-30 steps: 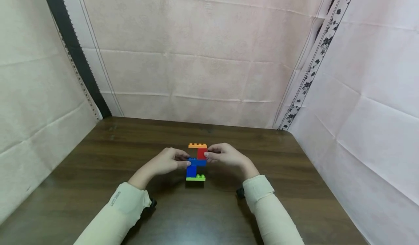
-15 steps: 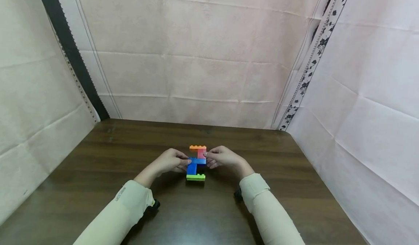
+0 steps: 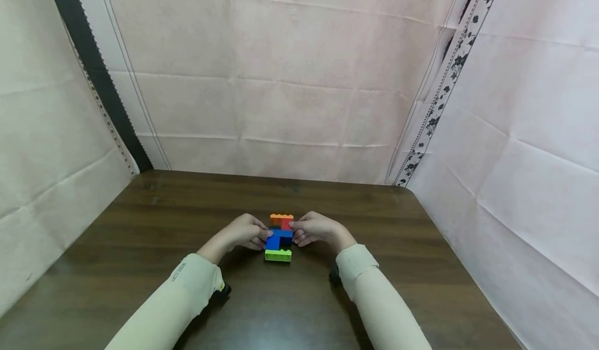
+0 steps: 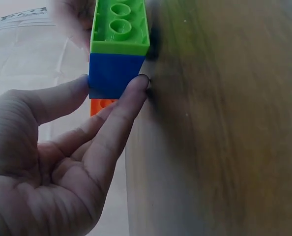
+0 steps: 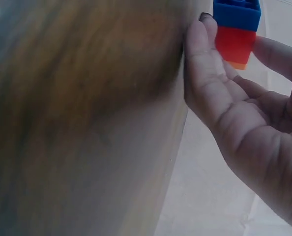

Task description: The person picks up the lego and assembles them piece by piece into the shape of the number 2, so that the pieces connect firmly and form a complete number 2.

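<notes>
A stack of toy building bricks is held between both hands in the head view, leaning away over the table. It has a green brick (image 3: 278, 256) at the near end, a blue brick (image 3: 273, 243), a blue crosspiece (image 3: 283, 233), a red brick (image 3: 286, 224) and an orange brick (image 3: 281, 217) at the far end. My left hand (image 3: 244, 230) pinches the blue brick between thumb and fingers. On the other side, my right hand (image 3: 319, 229) pinches the red brick (image 5: 236, 44). Hollow tubes show in the green brick's underside (image 4: 120, 22) in the left wrist view.
The dark wooden table (image 3: 374, 225) lies beneath the hands. A pale cloth wall (image 3: 281, 105) stands behind it, with further cloth walls at the left (image 3: 56, 131) and right (image 3: 538, 157).
The stack has tipped back and lowered toward the table, its orange end dropping in the head view. Both hands moved with it and kept their grip.
</notes>
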Motion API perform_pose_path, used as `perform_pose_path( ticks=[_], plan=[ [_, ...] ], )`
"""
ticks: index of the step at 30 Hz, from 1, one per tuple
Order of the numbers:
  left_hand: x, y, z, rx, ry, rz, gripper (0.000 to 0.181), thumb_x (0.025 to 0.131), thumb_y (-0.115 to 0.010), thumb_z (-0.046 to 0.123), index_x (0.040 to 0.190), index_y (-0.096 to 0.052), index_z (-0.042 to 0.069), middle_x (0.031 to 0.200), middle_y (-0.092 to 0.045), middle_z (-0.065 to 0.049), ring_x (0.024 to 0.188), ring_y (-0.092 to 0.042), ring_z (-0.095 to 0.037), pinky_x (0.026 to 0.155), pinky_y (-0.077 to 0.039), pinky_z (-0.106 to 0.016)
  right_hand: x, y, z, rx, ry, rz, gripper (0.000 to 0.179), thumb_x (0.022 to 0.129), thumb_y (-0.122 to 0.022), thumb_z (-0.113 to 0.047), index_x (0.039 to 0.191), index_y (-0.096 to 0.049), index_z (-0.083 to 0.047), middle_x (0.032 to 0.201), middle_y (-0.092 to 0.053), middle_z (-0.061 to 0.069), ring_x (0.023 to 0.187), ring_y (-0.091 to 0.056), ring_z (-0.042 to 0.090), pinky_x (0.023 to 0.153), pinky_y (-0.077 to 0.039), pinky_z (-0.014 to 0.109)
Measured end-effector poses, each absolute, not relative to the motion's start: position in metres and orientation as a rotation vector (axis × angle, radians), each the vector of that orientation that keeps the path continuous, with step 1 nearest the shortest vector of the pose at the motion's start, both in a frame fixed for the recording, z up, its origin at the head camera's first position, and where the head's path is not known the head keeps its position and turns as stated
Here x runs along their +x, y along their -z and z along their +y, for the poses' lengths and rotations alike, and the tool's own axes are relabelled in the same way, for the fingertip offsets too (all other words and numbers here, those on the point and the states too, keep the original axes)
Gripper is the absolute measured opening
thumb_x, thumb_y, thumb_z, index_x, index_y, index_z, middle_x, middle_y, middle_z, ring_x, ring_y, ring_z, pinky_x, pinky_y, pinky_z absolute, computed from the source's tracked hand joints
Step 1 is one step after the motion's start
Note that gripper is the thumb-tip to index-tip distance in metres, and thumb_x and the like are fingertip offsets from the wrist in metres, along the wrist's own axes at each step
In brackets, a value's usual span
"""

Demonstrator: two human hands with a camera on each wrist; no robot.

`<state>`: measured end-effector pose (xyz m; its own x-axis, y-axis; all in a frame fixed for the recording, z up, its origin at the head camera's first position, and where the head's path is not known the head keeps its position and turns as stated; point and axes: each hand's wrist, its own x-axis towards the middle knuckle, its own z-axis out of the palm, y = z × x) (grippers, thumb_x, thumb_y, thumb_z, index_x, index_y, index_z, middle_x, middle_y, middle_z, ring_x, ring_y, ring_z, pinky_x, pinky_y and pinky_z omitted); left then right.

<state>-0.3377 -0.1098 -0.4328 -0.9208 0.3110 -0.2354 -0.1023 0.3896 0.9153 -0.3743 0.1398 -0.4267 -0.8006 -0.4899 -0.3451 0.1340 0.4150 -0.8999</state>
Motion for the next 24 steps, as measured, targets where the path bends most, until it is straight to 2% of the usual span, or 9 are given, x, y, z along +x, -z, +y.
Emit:
perform_pose_path(
  ticks=[12, 24],
  plan=[
    [-0.344, 0.440, -0.100, 0.140, -1.490, 2.444, 0.021, 0.090, -0.077, 0.015, 0.102, -0.075, -0.003, 0.087, -0.074, -0.011, 0.075, -0.072, -0.022, 0.070, -0.061, -0.037, -0.372, 0.425, 0.135, -0.271, 1.276, 2.251, 0.028, 0.102, -0.061, -0.021, 0.105, -0.068, 0.005, 0.091, -0.072, 0.022, 0.075, -0.070, 0.025, 0.076, -0.061, 0.041],
    [-0.342, 0.439, -0.100, 0.144, -1.476, 2.437, 0.019, 0.091, -0.076, 0.015, 0.101, -0.075, -0.001, 0.087, -0.073, -0.010, 0.075, -0.071, -0.022, 0.070, -0.061, -0.036, -0.368, 0.422, 0.134, -0.313, 1.205, 2.313, 0.027, 0.103, -0.059, -0.023, 0.101, -0.069, 0.002, 0.090, -0.072, 0.021, 0.076, -0.070, 0.027, 0.076, -0.061, 0.040]
  ],
)
